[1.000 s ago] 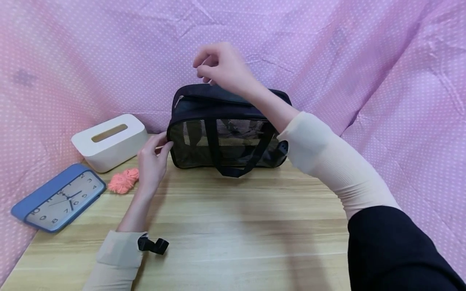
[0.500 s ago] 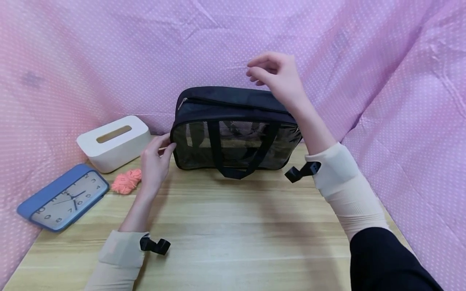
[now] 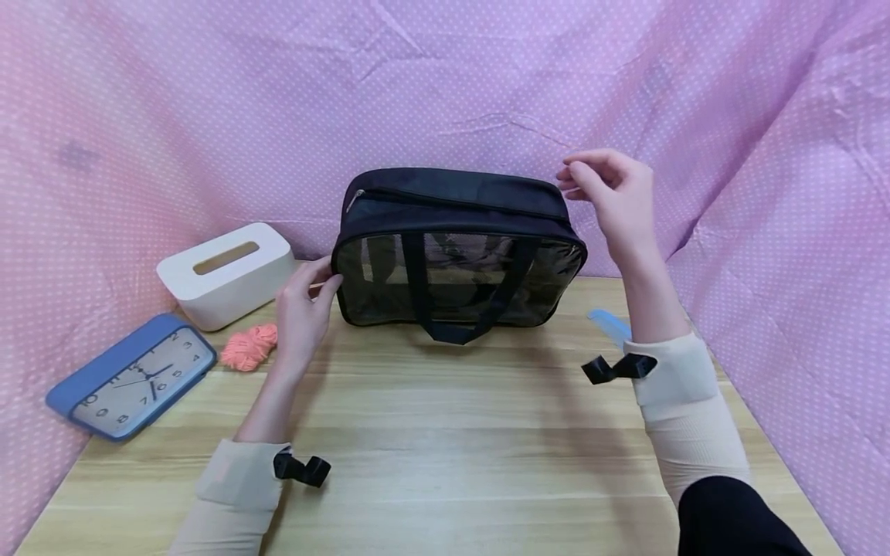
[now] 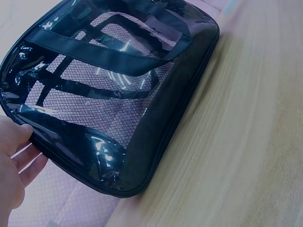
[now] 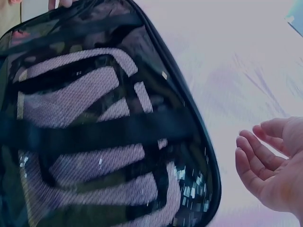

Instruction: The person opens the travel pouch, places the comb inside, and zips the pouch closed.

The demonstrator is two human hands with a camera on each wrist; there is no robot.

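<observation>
A black toiletry bag with clear front and back panels (image 3: 459,270) stands upright at the back of the wooden table. Its strap handle (image 3: 413,286) hangs down the front, and a silver zip pull (image 3: 356,199) shows at the top left. My left hand (image 3: 304,313) pinches the bag's left side edge, thumb on the front, fingers behind, as the left wrist view (image 4: 14,156) also shows. Beside the upper right corner, apart from the bag, my right hand (image 3: 615,201) is in the air with loosely bent fingers. Nothing shows between those fingers in the right wrist view (image 5: 274,165).
A white tissue box (image 3: 229,274) stands at the back left. In front of it lie a coral yarn bundle (image 3: 250,347) and a blue clock (image 3: 135,378). A light blue flat thing (image 3: 608,324) is partly hidden by my right wrist. Pink dotted cloth (image 3: 445,77) hangs behind.
My right hand has moved from above the bag's top to the right and down, past its right corner. The left hand keeps its hold on the left edge. The light blue thing has come into sight.
</observation>
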